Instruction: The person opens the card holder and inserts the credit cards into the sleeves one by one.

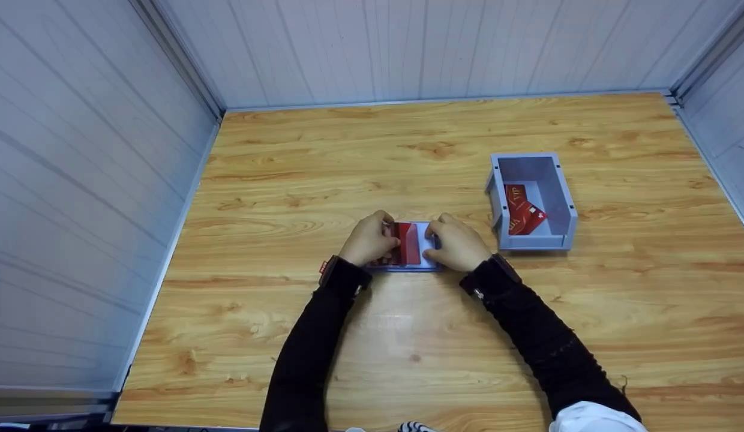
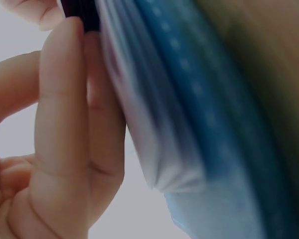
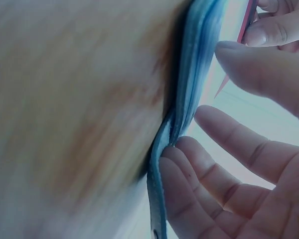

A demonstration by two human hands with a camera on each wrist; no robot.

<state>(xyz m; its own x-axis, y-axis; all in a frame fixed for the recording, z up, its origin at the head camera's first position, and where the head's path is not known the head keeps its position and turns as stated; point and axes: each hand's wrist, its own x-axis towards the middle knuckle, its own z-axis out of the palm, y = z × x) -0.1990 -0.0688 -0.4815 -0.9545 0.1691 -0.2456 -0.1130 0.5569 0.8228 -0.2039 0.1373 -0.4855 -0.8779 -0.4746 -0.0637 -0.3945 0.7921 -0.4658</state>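
Note:
A blue card holder point(image 1: 427, 261) with pale, sleeve-like pages lies open on the table between both hands. My left hand point(image 1: 369, 240) pinches a red card point(image 1: 403, 235) over the left part of it. Part of the red looks paler toward the right, as if under a clear sleeve. In the left wrist view, the stacked pages point(image 2: 154, 124) stand beside the left fingers. My right hand point(image 1: 459, 243) grips the holder's right edge. The right wrist view has its thumb on the page side and other fingertips against the blue strap point(image 3: 157, 194).
A grey open-front bin point(image 1: 535, 242) stands to the right of the hands, with red cards point(image 1: 523, 216) lying inside. The wood-grain table point(image 1: 348, 156) is bounded by pale panel walls point(image 1: 396, 54) at the back and sides.

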